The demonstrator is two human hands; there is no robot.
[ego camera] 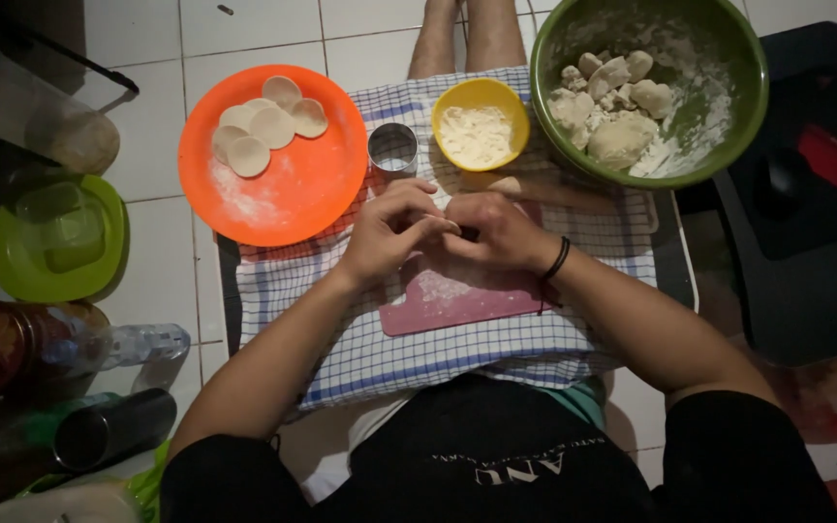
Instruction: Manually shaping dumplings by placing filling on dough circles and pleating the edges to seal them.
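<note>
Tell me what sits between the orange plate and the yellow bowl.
A small metal ring cutter, standing on the checked cloth, seen in the head view.

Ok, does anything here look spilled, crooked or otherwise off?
Mostly tidy. Loose flour is smeared over the orange plate beside the stacked dough discs, and it coats the inner wall of the green bowl. Flour also dusts the pink board under the left hand and right hand.
</note>
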